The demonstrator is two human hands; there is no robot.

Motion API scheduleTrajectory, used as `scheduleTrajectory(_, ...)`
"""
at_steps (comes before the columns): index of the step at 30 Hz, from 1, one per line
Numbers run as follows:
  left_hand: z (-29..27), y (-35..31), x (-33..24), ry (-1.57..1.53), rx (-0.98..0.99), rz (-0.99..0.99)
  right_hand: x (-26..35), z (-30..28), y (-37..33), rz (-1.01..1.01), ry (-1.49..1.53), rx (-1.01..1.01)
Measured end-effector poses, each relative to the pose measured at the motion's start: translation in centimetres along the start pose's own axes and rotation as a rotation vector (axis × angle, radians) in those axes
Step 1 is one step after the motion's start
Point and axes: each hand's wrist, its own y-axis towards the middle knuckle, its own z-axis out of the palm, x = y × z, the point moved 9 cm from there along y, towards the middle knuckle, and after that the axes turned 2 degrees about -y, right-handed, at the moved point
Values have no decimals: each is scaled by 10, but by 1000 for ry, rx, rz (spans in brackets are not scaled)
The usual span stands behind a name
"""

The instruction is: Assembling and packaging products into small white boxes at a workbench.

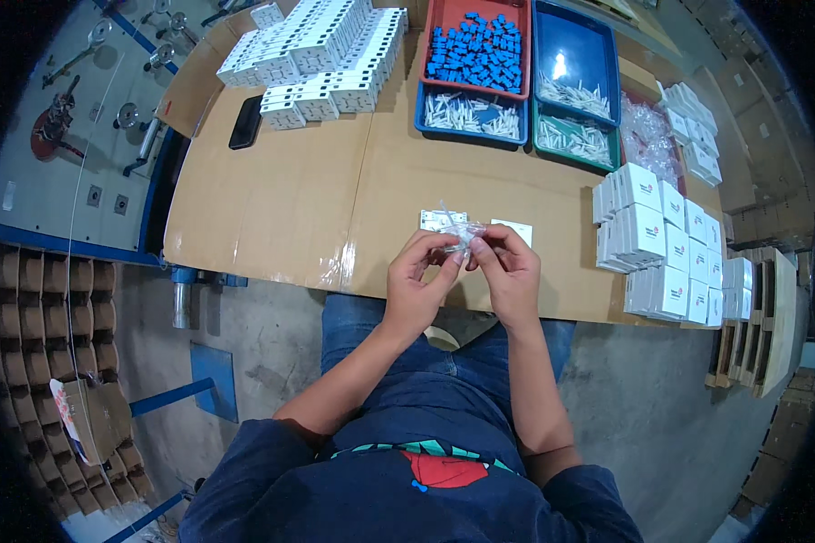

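Near the front edge of the cardboard-covered table, my left hand (417,282) and my right hand (513,279) meet over a small clear plastic bag (463,233). Both pinch it between thumb and fingers. Something whitish shows in the bag, too small to make out. Just beyond my left fingers lies a white plate-like part (433,219) with small marks, partly hidden by the bag. A flat white piece (521,228) rests behind my right fingers, its lower part covered by them.
Stacked white switch-like units (335,54) and a black phone (245,122) sit back left. A red tray (477,90) holds blue pieces; blue trays (471,136) (575,45) and a green tray (575,159) hold white plugs. White boxes (645,231) stand right, near clear bags (650,136).
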Motion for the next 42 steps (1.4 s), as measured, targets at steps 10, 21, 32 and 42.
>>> scheduleTrajectory(10, 8, -2, 3, -64, -2, -45, 0, -5, 2, 15, -38, -6)
scheduleTrajectory(21, -2, -1, 3, -178, -86, -45, 11, 1, -3, -89, 7, 64)
scheduleTrajectory(32, -7, 8, 3, -226, -79, -260, 2, 2, -3, -46, -29, 114)
scheduleTrajectory(42, -7, 8, 2, -243, -78, -240, -4, 2, -7, 62, -27, 145)
